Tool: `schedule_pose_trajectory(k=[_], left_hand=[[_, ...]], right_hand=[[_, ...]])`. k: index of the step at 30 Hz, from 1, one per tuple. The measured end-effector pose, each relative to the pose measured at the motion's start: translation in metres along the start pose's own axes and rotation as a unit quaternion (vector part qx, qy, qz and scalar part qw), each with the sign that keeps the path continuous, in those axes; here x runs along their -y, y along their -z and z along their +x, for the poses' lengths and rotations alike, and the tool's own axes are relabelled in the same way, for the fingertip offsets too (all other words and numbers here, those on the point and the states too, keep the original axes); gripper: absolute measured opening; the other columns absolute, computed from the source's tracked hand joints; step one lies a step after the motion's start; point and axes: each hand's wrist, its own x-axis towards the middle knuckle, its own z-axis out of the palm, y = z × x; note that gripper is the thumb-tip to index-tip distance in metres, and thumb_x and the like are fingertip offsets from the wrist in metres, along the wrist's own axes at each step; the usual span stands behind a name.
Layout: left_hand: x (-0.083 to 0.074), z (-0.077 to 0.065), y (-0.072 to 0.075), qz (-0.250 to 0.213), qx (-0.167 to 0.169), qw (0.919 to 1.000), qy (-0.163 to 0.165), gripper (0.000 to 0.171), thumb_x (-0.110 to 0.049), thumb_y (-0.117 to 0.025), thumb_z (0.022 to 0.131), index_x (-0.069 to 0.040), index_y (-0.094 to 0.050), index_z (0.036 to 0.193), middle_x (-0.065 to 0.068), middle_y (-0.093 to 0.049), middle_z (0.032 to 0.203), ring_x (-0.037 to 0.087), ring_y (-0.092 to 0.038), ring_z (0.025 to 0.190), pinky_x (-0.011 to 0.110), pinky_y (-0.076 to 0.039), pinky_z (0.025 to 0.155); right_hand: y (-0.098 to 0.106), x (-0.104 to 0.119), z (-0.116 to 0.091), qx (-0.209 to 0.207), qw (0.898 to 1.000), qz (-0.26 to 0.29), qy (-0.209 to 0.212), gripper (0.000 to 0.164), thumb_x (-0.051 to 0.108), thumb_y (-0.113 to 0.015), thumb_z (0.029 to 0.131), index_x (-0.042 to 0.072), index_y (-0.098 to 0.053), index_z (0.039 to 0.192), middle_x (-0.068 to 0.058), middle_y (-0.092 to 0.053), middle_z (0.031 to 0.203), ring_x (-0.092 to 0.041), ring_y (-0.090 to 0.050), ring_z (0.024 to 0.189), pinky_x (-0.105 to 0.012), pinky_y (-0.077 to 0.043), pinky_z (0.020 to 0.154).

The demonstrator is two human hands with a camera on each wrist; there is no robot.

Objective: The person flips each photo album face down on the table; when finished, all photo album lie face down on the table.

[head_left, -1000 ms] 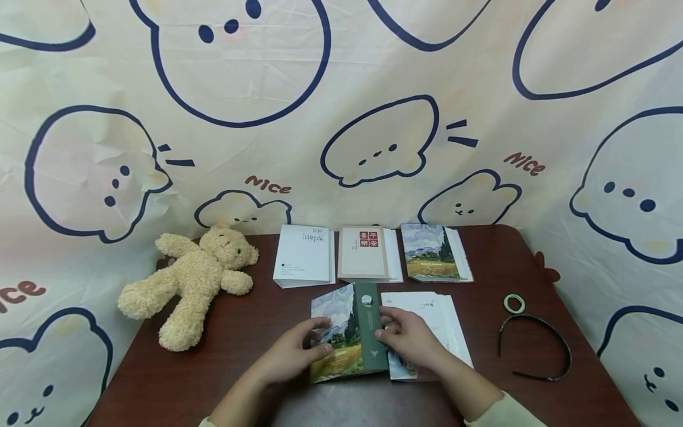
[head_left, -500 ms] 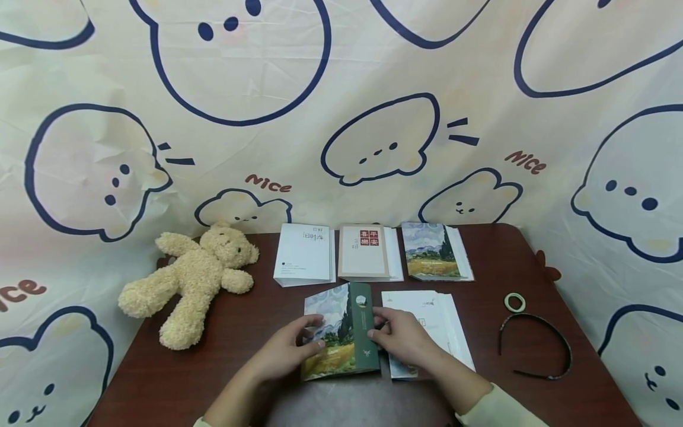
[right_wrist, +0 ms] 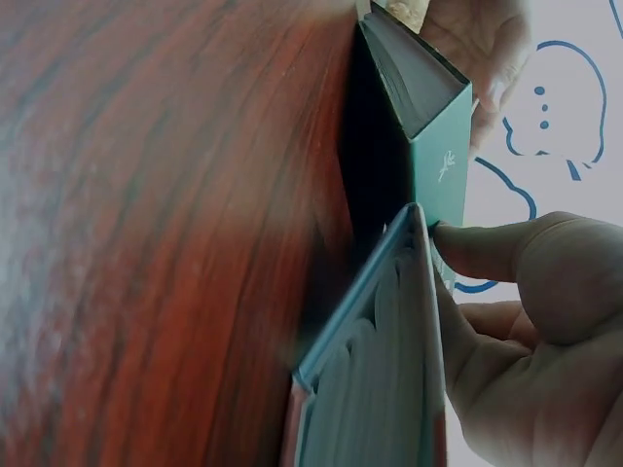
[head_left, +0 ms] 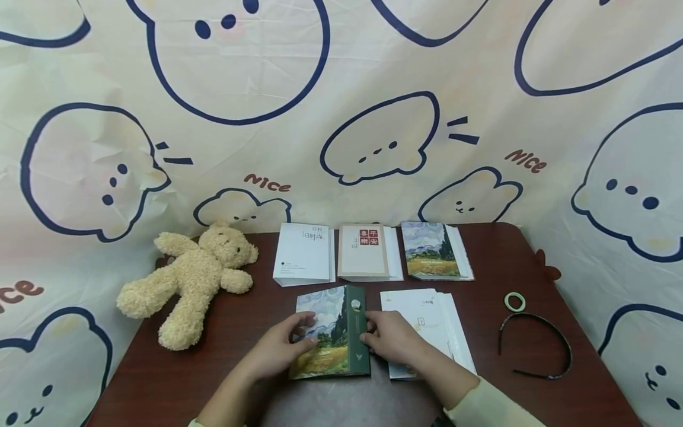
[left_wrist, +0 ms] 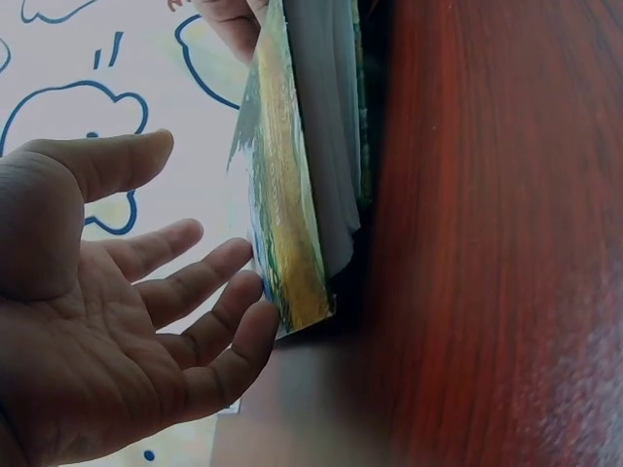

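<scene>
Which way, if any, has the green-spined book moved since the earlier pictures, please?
Yes, the green-spined book has moved left in the head view, away from the stationary white book.

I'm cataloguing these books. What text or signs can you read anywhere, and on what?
"Nice": on the backdrop, twice whole; a third is cut off at the left edge.
"平安喜樂": in red squares on the cream book; its smaller text is unreadable.
Too blurred to read surely: writing on the back white book and front white book.
Too small: lettering on the green-spined book and back-row landscape book.
</scene>
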Motion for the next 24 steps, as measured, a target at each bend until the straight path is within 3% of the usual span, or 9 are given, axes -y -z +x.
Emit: schedule_pose_trajectory(k=[4,11,15,24], left_hand=[[-0.002,-0.0014,0.0021,0.002,0.0,1.0,0.007,0.056,-0.03,-0.073,0.098,-0.011,-0.055,0.147,0.007,-0.064,0.137,0.031,-0.061,0.12,0.051,-0.053,0.095],[-0.0036,-0.0033,0.0028,0.002,0.001,1.0,0.005,0.056,-0.03,-0.073,0.099,-0.01,-0.054,0.148,0.008,-0.064,0.137,0.032,-0.06,0.12,0.053,-0.052,0.095],[-0.0032,-0.0024,0.0021,0.011,0.003,0.9999,0.002,0.056,-0.031,-0.072,0.099,-0.011,-0.054,0.148,0.008,-0.064,0.137,0.031,-0.06,0.12,0.052,-0.052,0.095],[-0.0076,0.0,-0.0013,0.016,0.007,0.9998,-0.008,0.057,-0.03,-0.072,0.099,-0.011,-0.053,0.149,0.01,-0.062,0.141,0.034,-0.059,0.123,0.055,-0.052,0.096]], right_hand=[[-0.0016,0.003,0.0022,0.002,0.999,-0.038,0.016,0.026,0.017,-0.074,0.097,0.0,-0.069,0.115,0.007,-0.061,0.082,-0.005,-0.054,0.067,-0.031,-0.049,0.066],[-0.0031,0.0064,0.0027,0.006,0.998,-0.069,0.008,0.046,0.021,-0.074,0.097,-0.006,-0.065,0.133,0.009,-0.061,0.082,-0.003,-0.056,0.071,-0.031,-0.052,0.068],[-0.0016,0.0081,-0.0005,0.007,0.997,-0.075,0.005,0.047,0.022,-0.074,0.097,-0.006,-0.065,0.134,0.008,-0.064,0.084,-0.005,-0.059,0.073,-0.032,-0.053,0.068],[-0.0007,0.0043,-0.0056,0.017,0.998,-0.053,0.013,0.049,0.023,-0.075,0.096,-0.005,-0.064,0.135,-0.004,-0.075,0.103,-0.018,-0.072,0.094,-0.037,-0.06,0.079]])
